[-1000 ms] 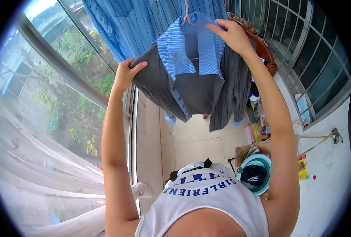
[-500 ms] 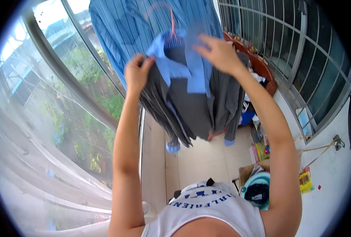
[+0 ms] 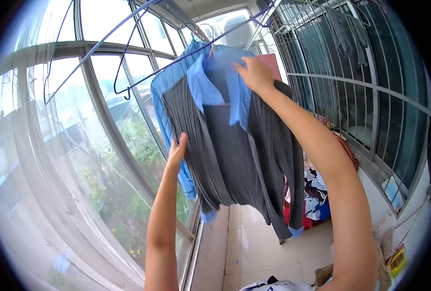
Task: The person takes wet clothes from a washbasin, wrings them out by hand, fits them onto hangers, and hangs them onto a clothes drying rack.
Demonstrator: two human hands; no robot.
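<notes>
A dark grey long-sleeved shirt (image 3: 235,145) with a blue collar and blue cuffs hangs spread out in front of me, its front open. A hanger hook (image 3: 211,47) shows above its collar. My right hand (image 3: 256,73) pinches at the collar's right side with thumb and forefinger. Lower down, my left hand (image 3: 177,149) holds the outer edge of the left sleeve, thumb in front; the other fingers are mostly hidden. Behind it hangs a blue striped shirt (image 3: 161,109), partly covered.
A purple hanger (image 3: 171,63) crosses overhead in the foreground. Windows and a sheer curtain (image 3: 45,169) line the left; a barred window (image 3: 351,82) lines the right. Clothes (image 3: 315,191) are piled beyond the shirt, above the tiled floor (image 3: 259,247).
The view has tilted upward, bringing the overhead hangers into sight. My left hand has moved from the shirt's shoulder down the sleeve. My right hand stays near the collar.
</notes>
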